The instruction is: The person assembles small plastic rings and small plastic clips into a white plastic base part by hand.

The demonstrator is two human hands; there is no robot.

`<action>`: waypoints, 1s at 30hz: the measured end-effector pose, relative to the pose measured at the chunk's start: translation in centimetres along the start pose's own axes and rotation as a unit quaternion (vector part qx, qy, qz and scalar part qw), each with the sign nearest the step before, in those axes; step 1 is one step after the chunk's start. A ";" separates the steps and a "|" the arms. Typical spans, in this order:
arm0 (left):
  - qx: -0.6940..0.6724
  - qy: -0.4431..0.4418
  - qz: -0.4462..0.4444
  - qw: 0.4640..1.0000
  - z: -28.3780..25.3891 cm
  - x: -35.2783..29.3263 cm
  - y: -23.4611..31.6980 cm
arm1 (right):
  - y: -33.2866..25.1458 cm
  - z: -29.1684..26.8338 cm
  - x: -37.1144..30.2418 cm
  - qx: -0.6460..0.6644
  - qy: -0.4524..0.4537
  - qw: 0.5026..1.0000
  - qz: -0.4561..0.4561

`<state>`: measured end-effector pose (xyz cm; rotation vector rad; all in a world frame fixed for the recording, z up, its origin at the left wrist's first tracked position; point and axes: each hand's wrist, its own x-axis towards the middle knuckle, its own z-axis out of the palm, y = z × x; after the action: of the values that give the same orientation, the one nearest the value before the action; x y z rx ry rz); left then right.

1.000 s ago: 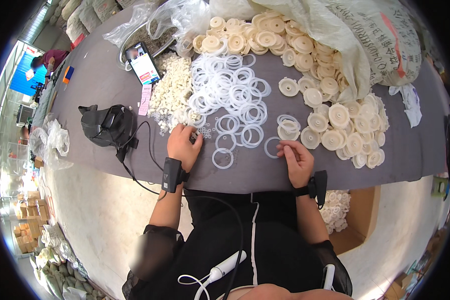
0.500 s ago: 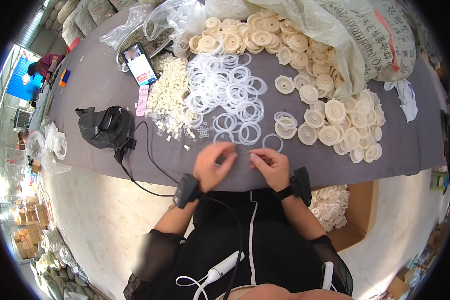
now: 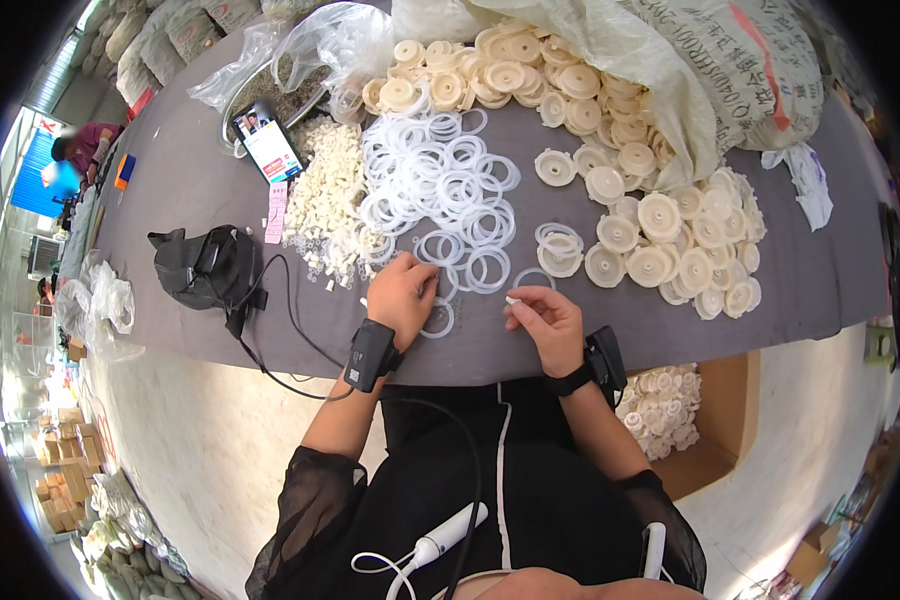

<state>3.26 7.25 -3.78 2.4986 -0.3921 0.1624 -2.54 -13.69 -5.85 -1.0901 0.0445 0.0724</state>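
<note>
My right hand (image 3: 545,325) pinches a small white plug (image 3: 512,300) between thumb and fingers, just above the near part of the table. To its left, my left hand (image 3: 400,300) is down at the near edge of the small cream plugs (image 3: 332,185). Its fingers are closed and bent; what they hold, if anything, is hidden. One translucent ring (image 3: 437,333) lies beside the left thumb. Beyond both hands spreads a heap of translucent rings (image 3: 450,190). Another single ring (image 3: 523,272) lies partly behind the right fingers.
Cream round discs (image 3: 660,215) are heaped at right and far back, by a woven sack (image 3: 710,70). A phone (image 3: 267,145), a pink slip (image 3: 276,210) and a black pouch (image 3: 205,262) with a cable lie left. Below the table stands a carton (image 3: 725,430) of white parts.
My left hand has moved left and away from me, toward the small plugs. My right hand has stayed nearly in place, and the white plug in it now shows. The view has shifted slightly.
</note>
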 end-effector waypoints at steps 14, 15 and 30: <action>-0.049 -0.045 -0.016 0.998 -0.7 0.9 1.7 | -0.1 0.0 -0.1 0.023 -0.004 1.000 0.002; -0.050 -0.047 -0.016 0.998 -0.9 0.7 2.4 | -0.1 -0.1 -0.1 0.026 -0.005 1.000 0.004; -0.266 -0.091 0.060 0.958 -0.3 -1.6 5.4 | -0.3 -0.4 0.2 0.057 -0.092 0.989 0.102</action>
<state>0.05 3.56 -0.89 1.9630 -0.5789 -0.1165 -2.30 -14.22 -5.76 -0.9583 -0.0055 0.3509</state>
